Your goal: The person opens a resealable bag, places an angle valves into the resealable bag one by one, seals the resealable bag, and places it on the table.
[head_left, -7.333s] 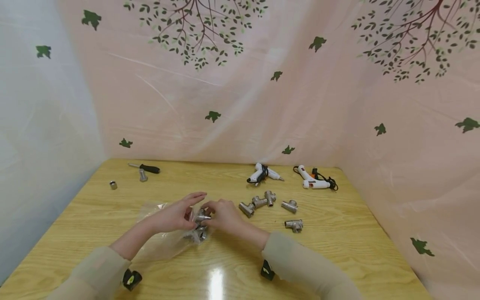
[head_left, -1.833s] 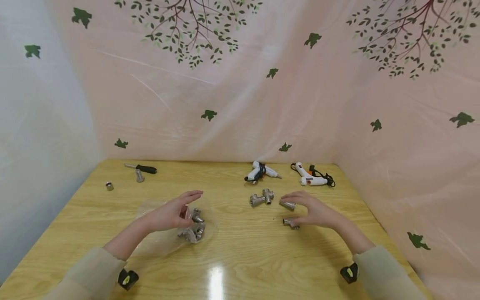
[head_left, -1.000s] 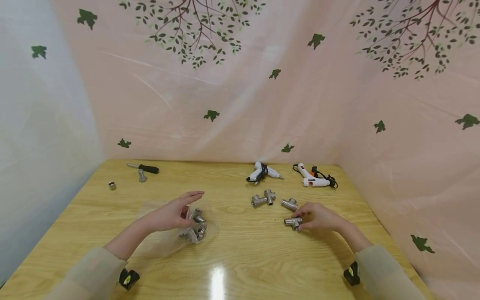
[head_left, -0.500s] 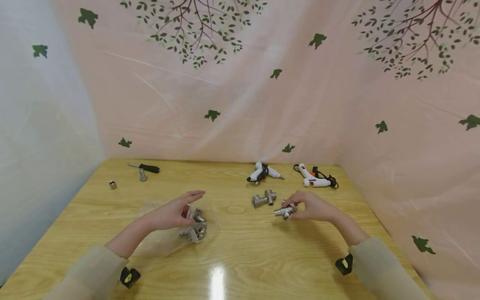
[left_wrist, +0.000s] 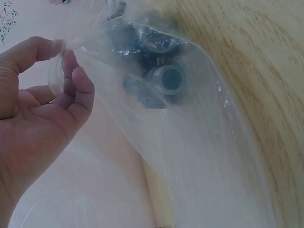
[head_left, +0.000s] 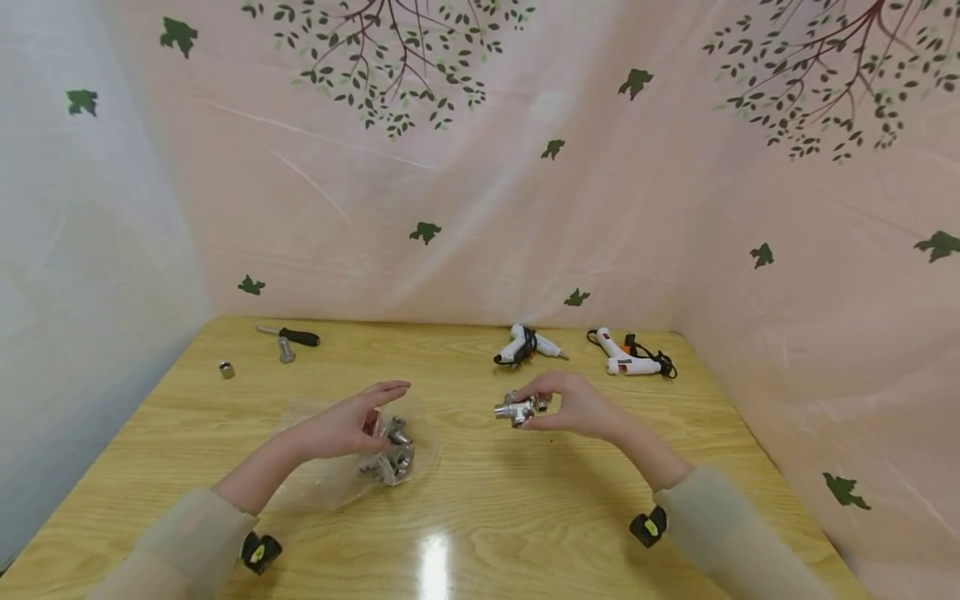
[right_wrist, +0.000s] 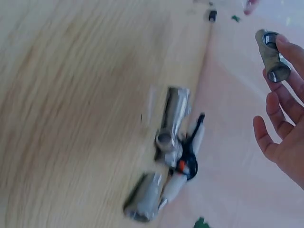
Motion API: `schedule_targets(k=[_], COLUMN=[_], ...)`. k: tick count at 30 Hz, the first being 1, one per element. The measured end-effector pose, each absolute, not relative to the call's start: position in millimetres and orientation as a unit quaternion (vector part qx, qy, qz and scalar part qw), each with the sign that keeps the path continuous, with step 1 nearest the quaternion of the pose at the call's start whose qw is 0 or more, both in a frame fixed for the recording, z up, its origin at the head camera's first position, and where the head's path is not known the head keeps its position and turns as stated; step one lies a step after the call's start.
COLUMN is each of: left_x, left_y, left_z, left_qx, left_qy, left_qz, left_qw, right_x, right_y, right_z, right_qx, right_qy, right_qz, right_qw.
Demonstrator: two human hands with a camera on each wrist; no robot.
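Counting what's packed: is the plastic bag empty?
No. Metal pipe fittings lie inside the plastic bag, whose edge the left hand pinches.

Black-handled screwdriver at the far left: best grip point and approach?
Grip the screwdriver by its thick black handle, coming straight down from above, probably. It lies flat on the table, the thin shank points left, and a small metal fitting sits just in front of it.
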State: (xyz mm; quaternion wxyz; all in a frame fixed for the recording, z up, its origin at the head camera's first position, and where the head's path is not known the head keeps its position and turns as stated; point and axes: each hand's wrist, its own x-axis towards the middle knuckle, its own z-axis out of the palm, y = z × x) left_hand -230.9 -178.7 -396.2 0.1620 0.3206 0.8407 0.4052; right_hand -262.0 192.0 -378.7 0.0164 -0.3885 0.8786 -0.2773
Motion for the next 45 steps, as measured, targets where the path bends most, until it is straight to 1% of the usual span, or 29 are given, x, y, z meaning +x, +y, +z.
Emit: schedule_targets(k=[4,7,14,17,24,31,38,45], left_x=[-231.6,-231.3,-230.1,-230.0,-229.8,-229.6,-231.4,-232.0], left_y=[-178.6,-178.5,-178.5,-179.0,-180.3,-180.6,-179.2,-178.6], left_z=[-396.4,-395.1,-392.3,-392.5,-392.5,-392.5,-395.4,-397.2], left_qx=[0.323,0.324,0.318,0.315,0.316,0.321,0.32,0.314], left_qy=[0.842,0.842,0.839,0.84,0.837,0.835,0.835,0.838], left_qz=[0.402,0.401,0.408,0.408,0.411,0.411,0.411,0.41], left_qw=[0.159,0.159,0.168,0.171,0.177,0.174,0.175,0.176], right_x=[-257.2,-253.4,-247.9,-246.0,-246.4,-249.7,-249.7,-250.7], right_y=[167.2,149.6,109.7,92.7,60.1,39.6,31.3,37.0], right_z=[-383.9,-389.0,-403.2,-407.7,-417.0,-428.2,-434.1,-433.9], right_qx=[-0.389,-0.386,-0.39,-0.378,-0.363,-0.344,-0.35,-0.354], right_qy=[0.874,0.877,0.867,0.87,0.881,0.884,0.876,0.875], right_qz=[-0.289,-0.287,-0.304,-0.31,-0.298,-0.312,-0.328,-0.327], right_qw=[0.019,0.011,-0.056,-0.066,-0.053,-0.048,-0.053,-0.041])
